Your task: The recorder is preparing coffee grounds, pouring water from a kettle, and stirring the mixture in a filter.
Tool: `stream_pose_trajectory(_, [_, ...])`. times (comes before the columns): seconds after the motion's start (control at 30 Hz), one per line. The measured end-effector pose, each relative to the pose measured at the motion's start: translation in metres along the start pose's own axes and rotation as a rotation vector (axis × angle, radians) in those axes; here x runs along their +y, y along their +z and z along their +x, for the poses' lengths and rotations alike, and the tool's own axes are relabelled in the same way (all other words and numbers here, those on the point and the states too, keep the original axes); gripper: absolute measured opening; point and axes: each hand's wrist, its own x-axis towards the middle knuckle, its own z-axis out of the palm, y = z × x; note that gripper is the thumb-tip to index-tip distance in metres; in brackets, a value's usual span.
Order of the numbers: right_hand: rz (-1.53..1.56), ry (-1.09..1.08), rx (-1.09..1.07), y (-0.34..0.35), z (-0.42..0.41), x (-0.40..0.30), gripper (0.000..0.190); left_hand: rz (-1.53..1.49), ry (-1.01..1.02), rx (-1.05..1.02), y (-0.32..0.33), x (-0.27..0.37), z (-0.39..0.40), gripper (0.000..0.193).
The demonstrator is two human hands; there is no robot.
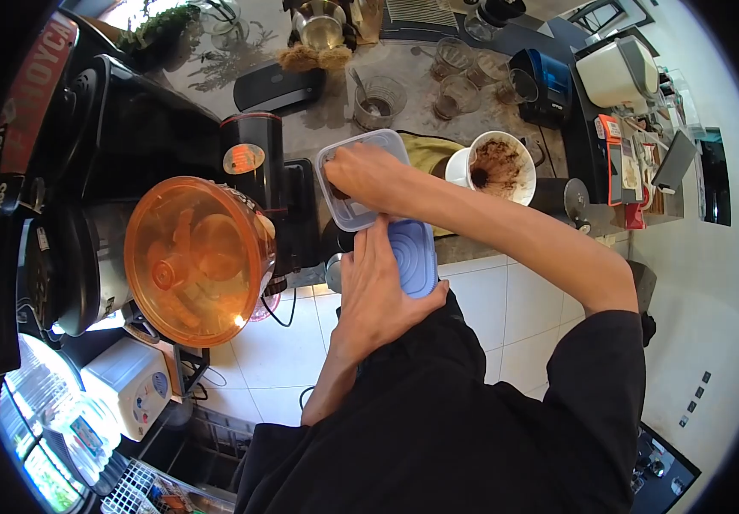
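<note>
My left hand (376, 283) grips a blue plastic lid (415, 257), its thumb along one edge and its fingertips at the near rim of a clear plastic container (385, 140). Down in that container is my right hand (359, 177). Its fingers are curled, and what they may hold is hidden; a little dark brown stuff shows beneath them. Right of the container, a white coffee dripper (456, 168) has brown coffee grounds spread over its inner wall. It stands beside a yellow-green cloth (424, 151), partly under my right forearm.
An orange-hoppered coffee grinder (192, 263) stands close on the left, next to a black cylindrical device (252, 144). Behind the container are a glass with a spoon (379, 106), several more glasses (456, 96) and a black case (279, 88). A black metal cylinder (559, 200) lies right of the dripper.
</note>
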Motion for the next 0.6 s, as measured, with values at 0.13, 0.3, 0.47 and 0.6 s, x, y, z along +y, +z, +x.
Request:
stream_pose_trajectory(0.13, [-0.019, -0.054, 0.014, 0.005, -0.008, 0.007, 0.010, -0.007, -0.012, -0.010, 0.001, 0.001, -0.001, 0.106])
stream_pose_trajectory(0.3, [-0.025, -0.052, -0.003, 0.006, -0.008, 0.008, 0.010, -0.010, 0.016, -0.002, 0.004, -0.001, -0.001, 0.107])
stream_pose_trajectory(0.47, [-0.044, -0.107, -0.044, -0.010, -0.008, 0.001, 0.010, -0.038, -0.003, -0.015, -0.001, -0.001, -0.001, 0.105])
stream_pose_trajectory(0.6, [-0.136, -0.092, -0.115, -0.022, -0.005, -0.012, 0.011, -0.041, 0.007, 0.008, 0.002, -0.005, -0.007, 0.103])
